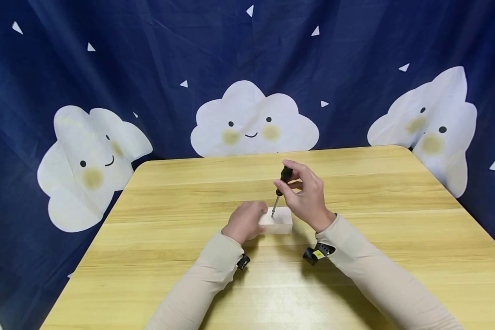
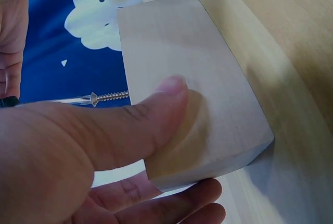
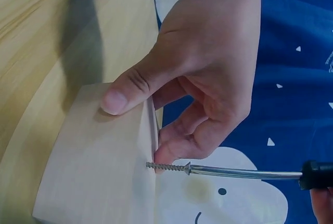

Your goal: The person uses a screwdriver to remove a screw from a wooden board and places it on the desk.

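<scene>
A pale wooden block (image 1: 277,224) lies on the table, and my left hand (image 1: 245,221) grips its left end, thumb on the near face and fingers behind. From the block's top stands a screw (image 2: 112,96), its threads largely exposed and its tip at the wood. The shaft of a screwdriver (image 3: 244,172) meets the screw's head. My right hand (image 1: 307,192) pinches the black screwdriver handle (image 1: 286,174) between thumb and fingers above the block. The screwdriver leans slightly, its handle end to the right in the head view.
The light wooden table (image 1: 169,229) spreads around both hands. Behind it hangs a dark blue curtain (image 1: 165,68) with smiling white clouds (image 1: 251,110). Each wrist wears a small black camera, the right one (image 1: 310,255) close above the tabletop.
</scene>
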Tool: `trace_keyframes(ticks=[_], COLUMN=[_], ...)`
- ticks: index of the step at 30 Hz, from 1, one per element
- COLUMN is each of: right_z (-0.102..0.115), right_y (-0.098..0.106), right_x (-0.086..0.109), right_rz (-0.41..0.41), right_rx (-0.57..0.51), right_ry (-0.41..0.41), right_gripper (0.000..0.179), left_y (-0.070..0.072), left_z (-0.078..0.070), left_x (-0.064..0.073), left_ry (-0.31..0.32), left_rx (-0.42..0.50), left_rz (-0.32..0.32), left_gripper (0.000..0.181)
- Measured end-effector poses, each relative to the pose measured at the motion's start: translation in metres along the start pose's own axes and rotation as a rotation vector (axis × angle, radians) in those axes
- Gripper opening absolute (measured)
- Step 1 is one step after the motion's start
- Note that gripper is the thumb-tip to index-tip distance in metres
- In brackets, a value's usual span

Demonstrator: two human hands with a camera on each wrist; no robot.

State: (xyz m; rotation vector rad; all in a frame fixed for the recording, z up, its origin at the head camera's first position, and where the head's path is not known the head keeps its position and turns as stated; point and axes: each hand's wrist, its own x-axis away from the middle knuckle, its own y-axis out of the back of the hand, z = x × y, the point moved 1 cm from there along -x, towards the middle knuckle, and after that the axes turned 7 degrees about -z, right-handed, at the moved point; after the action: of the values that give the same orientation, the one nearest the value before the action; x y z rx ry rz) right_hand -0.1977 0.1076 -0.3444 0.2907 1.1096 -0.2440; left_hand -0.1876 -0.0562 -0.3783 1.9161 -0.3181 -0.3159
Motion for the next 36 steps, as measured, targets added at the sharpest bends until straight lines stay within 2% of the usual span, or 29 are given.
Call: trace_keyframes(ticks=[5,13,18,26,36], right_z=[0.0013,0.003,0.0033,0.0017,0.0033], right_y=[0.0,0.0014,0.0012,0.0019,0.0013], right_x=[-0.0013,-0.0041,-0.0056,-0.0066,-0.0064], right_rz=[0.018,-0.031,-0.051,-0.015,-0.047], right_rx=[-0.004,-0.026,-0.013,-0.022,-0.039], right_ry=[0.019,0.006,-0.004,-0.006,-0.007], right_gripper=[0.051,0.05,0.041,0.036,0.047], left_y=[0.0,-0.001,-0.0017,-0.0015,-0.0001], left_z=[-0.0001,-0.0007,-0.001,-0.0005,-0.0017], left_x=[-0.0009,0.0,0.0007,0.0002,0.0009], left_ry=[0.007,0.006,0.006,0.016,0.006], left_rx=[-0.002,0.001,0.012,0.008,0.005], left_rz=[0.002,0.0,-0.007,-0.007,-0.01], left_gripper=[0.046,0.047,0.047,0.047,0.046])
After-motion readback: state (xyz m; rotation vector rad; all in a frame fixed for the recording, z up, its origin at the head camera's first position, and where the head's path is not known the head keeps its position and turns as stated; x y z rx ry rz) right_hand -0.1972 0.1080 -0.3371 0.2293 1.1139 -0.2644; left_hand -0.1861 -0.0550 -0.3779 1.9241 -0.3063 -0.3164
